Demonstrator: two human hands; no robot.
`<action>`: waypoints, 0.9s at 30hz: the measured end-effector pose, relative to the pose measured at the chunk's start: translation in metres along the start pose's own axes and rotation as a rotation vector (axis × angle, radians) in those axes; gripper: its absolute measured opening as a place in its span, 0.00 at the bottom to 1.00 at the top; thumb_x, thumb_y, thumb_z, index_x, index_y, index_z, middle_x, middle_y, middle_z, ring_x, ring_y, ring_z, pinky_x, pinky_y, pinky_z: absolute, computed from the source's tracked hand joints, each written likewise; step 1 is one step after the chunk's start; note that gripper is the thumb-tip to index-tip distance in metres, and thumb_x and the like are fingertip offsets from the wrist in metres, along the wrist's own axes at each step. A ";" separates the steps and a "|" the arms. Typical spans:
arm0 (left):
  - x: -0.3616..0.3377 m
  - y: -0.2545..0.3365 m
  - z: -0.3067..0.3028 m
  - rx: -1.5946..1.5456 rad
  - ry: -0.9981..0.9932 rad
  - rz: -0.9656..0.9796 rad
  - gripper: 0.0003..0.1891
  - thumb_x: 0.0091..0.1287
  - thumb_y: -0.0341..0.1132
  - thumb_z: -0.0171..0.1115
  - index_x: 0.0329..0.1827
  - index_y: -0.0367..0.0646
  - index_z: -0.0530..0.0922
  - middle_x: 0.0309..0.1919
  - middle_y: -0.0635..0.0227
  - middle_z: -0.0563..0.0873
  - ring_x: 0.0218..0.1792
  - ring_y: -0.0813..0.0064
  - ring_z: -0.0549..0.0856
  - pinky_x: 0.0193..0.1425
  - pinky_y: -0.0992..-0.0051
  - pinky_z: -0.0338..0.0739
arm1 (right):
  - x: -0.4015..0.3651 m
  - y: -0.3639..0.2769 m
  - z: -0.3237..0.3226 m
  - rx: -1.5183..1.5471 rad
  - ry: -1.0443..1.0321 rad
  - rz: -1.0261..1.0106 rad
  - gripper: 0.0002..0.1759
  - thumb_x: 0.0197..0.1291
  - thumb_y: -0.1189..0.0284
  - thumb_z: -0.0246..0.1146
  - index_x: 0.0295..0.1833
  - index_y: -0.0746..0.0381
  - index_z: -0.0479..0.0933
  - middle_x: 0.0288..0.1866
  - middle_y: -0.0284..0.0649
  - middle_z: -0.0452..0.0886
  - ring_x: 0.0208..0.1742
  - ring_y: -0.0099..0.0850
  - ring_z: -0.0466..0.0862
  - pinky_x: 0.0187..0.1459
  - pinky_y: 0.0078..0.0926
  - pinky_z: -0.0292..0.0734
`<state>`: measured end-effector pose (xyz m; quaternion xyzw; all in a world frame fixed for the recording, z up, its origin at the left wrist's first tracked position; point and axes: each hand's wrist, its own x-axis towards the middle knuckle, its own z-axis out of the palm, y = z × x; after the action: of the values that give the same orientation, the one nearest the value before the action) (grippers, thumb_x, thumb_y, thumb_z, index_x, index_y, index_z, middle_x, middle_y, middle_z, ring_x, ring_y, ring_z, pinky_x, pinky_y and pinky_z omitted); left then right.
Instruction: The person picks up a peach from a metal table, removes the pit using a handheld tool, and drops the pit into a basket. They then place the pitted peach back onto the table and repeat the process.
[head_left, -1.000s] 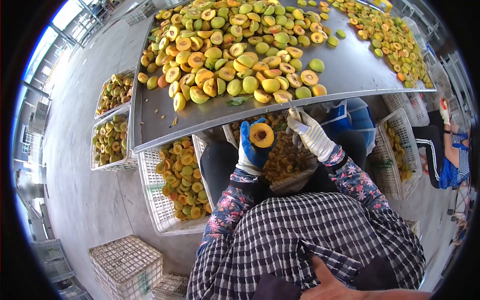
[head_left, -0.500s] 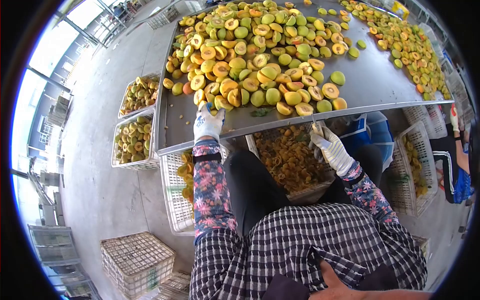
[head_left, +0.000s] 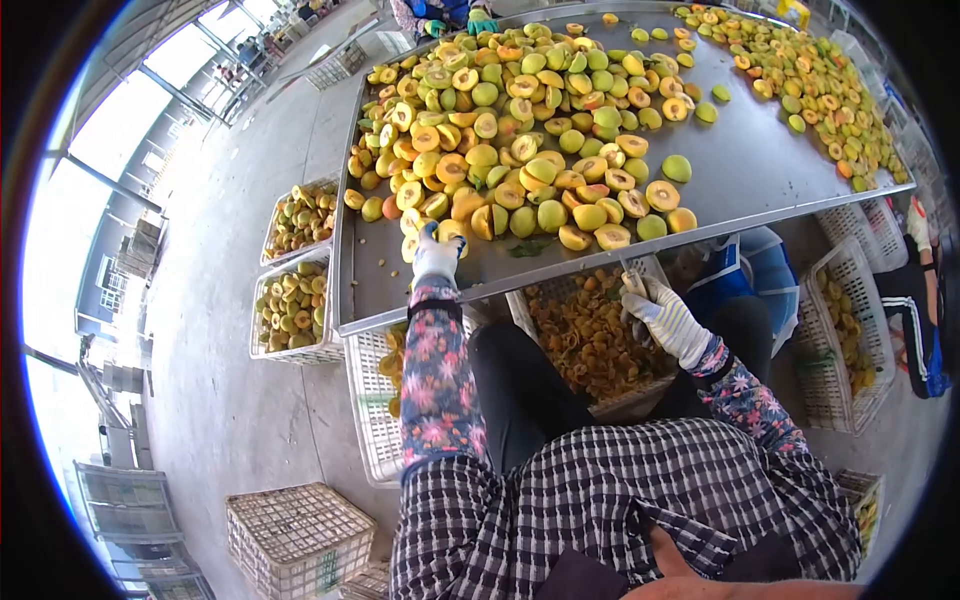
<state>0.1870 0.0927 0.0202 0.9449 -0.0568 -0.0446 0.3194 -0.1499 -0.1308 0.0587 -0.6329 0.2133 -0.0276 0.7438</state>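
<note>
My left hand [head_left: 436, 262], in a white and blue glove, reaches over the metal table's front edge to the near side of a heap of halved yellow-green peaches [head_left: 520, 120]. Its thumb and fingers curl around a peach half [head_left: 453, 230] at the edge of the heap. Another cut half lies just left of the fingers. Below the table rim, my right hand [head_left: 668, 320], in a striped glove, is closed around the light handle of a small knife [head_left: 632, 280], whose short blade points up toward the rim.
Under the table edge stands a crate of brownish fruit scraps [head_left: 590, 330]. Crates of peach halves [head_left: 292, 308] stand on the left, with an upturned crate [head_left: 298, 535] lower down. A blue container [head_left: 770, 275] is at right. A co-worker's green-gloved hands [head_left: 482, 22] are at the far side.
My left hand has moved slightly forward to the heap, its fingers now around a peach half. A co-worker's hands have come into view at the far side. The whole view has shifted slightly.
</note>
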 end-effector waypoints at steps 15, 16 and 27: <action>-0.190 0.079 0.036 -1.942 -0.766 -0.228 0.28 0.75 0.55 0.52 0.64 0.38 0.70 0.57 0.55 0.81 0.59 0.57 0.81 0.62 0.58 0.80 | 0.000 -0.011 0.032 -0.828 0.112 -0.713 0.14 0.69 0.64 0.60 0.48 0.64 0.71 0.34 0.49 0.84 0.35 0.50 0.84 0.35 0.44 0.78; -0.193 0.080 0.040 -1.904 -0.736 -0.180 0.27 0.75 0.53 0.52 0.64 0.37 0.70 0.56 0.55 0.81 0.58 0.58 0.82 0.61 0.60 0.80 | -0.001 -0.010 0.030 -0.889 0.119 -0.697 0.14 0.68 0.65 0.61 0.50 0.64 0.71 0.36 0.49 0.84 0.35 0.50 0.84 0.35 0.43 0.78; -0.203 0.098 0.049 -1.867 -0.747 -0.237 0.27 0.75 0.54 0.52 0.58 0.36 0.75 0.47 0.53 0.84 0.49 0.56 0.84 0.57 0.57 0.81 | -0.004 0.020 0.026 -0.962 0.041 -0.532 0.14 0.72 0.64 0.57 0.52 0.64 0.74 0.37 0.46 0.85 0.38 0.44 0.85 0.39 0.36 0.81</action>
<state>-0.0276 0.0141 0.0508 0.2423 -0.0011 -0.3954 0.8859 -0.1483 -0.1011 0.0438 -0.9328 0.0490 -0.1266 0.3338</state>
